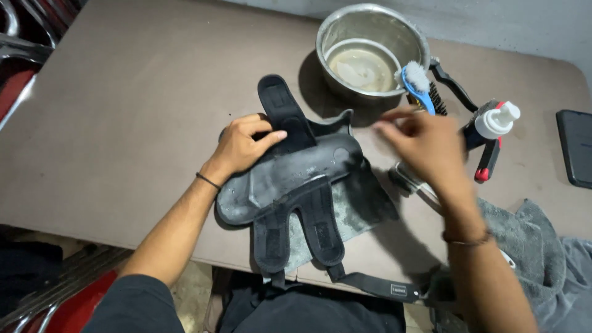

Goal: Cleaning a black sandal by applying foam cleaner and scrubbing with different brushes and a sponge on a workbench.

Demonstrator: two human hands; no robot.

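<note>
A black padded guard with a hard grey shell (pixel 296 176) and several straps lies in the middle of the brown table (pixel 123 105). My left hand (pixel 243 145) presses on its upper left part, thumb laid against one strap. My right hand (pixel 425 145) hovers blurred above the table to the right of the guard, fingers spread and holding nothing, just below a blue-handled brush (pixel 417 86) that leans on the steel bowl (pixel 394 31).
The steel bowl holds cloudy water. A black wire brush (pixel 447 83), a white-capped pump bottle (pixel 496 120) and a red-and-black tool (pixel 487 163) lie to the right. A dark phone (pixel 576 148) is at the far right, a grey towel (pixel 530 240) at the near right edge.
</note>
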